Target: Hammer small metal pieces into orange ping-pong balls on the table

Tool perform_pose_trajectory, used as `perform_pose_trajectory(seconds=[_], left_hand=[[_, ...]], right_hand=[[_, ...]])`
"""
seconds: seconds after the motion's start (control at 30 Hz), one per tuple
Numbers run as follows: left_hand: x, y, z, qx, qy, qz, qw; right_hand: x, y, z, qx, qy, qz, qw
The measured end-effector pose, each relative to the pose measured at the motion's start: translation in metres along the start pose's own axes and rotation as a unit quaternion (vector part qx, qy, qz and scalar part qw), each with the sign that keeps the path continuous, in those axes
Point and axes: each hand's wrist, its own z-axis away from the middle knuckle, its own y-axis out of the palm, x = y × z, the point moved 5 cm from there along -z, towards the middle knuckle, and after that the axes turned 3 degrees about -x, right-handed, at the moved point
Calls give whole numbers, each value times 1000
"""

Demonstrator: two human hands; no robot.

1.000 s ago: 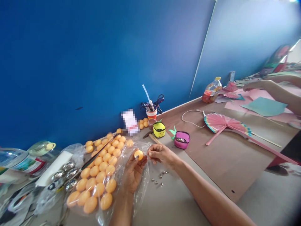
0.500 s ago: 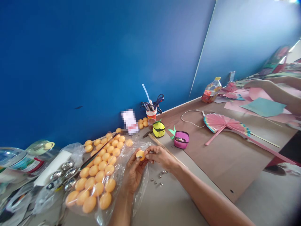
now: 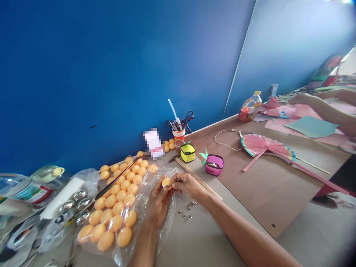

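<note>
An orange ping-pong ball (image 3: pixel 166 182) is held between the thumb and fingers of my left hand (image 3: pixel 159 202). Something small, dark and shiny shows low on the ball, by my left thumb. My right hand (image 3: pixel 187 184) is closed in a pinch against the ball's right side; whatever sits between its fingertips is hidden. Below my right wrist, several small metal pieces (image 3: pixel 190 217) lie loose on the grey tabletop (image 3: pixel 194 244). To the left, many more orange balls (image 3: pixel 121 195) rest in and around a clear plastic bag (image 3: pixel 164 231).
Beyond my hands lie thin wooden sticks (image 3: pixel 198 178), a yellow basket (image 3: pixel 188 152), a purple basket (image 3: pixel 214 165) and a cup of pens (image 3: pixel 178 132). A pink paper fan (image 3: pixel 268 146) and a bottle (image 3: pixel 250 106) are right. Another person's arm (image 3: pixel 319 107) reaches in at far right.
The ball has turned slightly in my left hand, so the shiny bit sits lower on it. My right fingers have shifted a little left against the ball.
</note>
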Motion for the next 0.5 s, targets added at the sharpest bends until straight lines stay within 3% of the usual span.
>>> perform_pose_trajectory(seconds=[0.5], left_hand=[[6, -6, -1, -36, 9, -64, 997]], right_hand=[[3, 0, 6, -26, 40, 59, 997]])
